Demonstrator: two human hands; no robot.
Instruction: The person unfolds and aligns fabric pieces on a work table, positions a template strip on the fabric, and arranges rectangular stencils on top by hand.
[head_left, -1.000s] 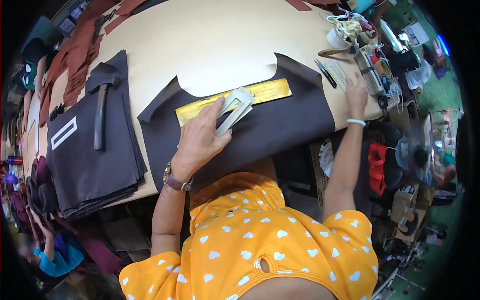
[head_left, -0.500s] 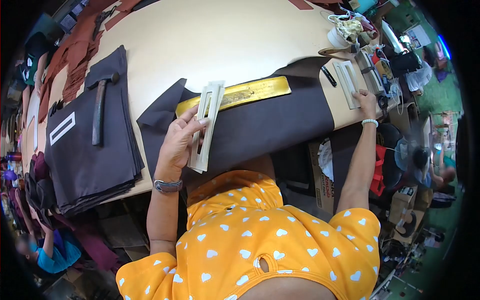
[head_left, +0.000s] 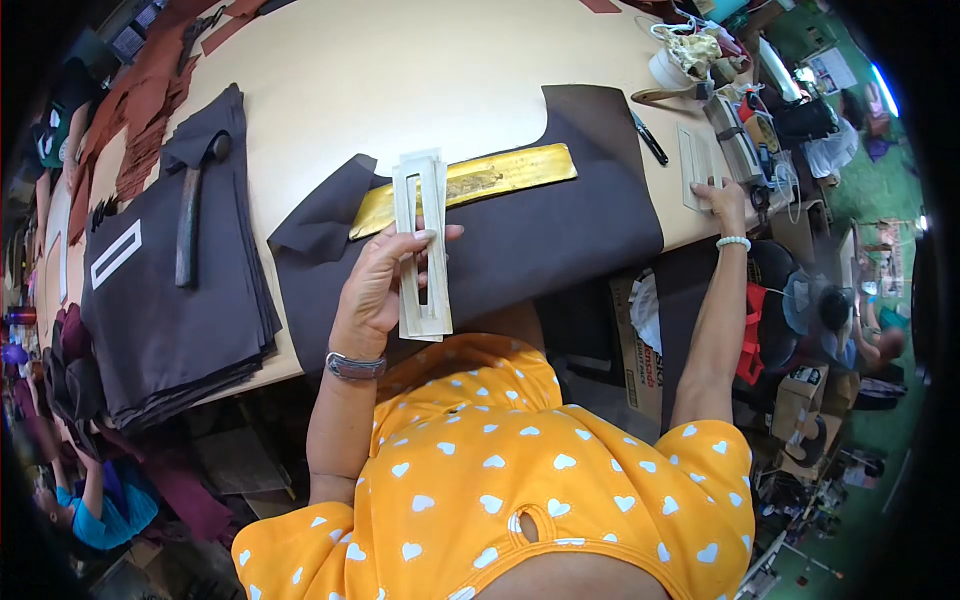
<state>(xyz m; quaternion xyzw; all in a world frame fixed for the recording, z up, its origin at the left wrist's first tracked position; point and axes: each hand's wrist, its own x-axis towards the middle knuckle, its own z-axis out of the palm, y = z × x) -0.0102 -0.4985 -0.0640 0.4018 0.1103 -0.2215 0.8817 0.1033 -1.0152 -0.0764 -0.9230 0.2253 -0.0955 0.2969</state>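
My left hand (head_left: 375, 275) is closed around a small stack of cream slotted rectangular frames (head_left: 437, 285), held upright above the dark brown sheet (head_left: 540, 235). Behind the stack, a yellow bar (head_left: 520, 173) with a worn middle lies across the sheet. Out at the table's right side, my right hand (head_left: 728, 205) has its fingers pinched at the lower end of a flat, pale slotted frame (head_left: 688, 160) on the tabletop. A black pen-like tool (head_left: 650, 138) rests just left of that frame.
To the left, a hammer (head_left: 187, 225) and a white slotted frame (head_left: 117, 254) lie on a pile of dark sheets (head_left: 180, 340). A brush (head_left: 668, 95), a white tub (head_left: 668, 70) and a long box (head_left: 735, 140) stand at the right. Rust-coloured pieces (head_left: 140, 110) cover the far left.
My left hand has moved slightly right, turning the stack of frames more upright. My right hand has shifted a little left, and the frame under it now looks thinner. The view has shifted slightly.
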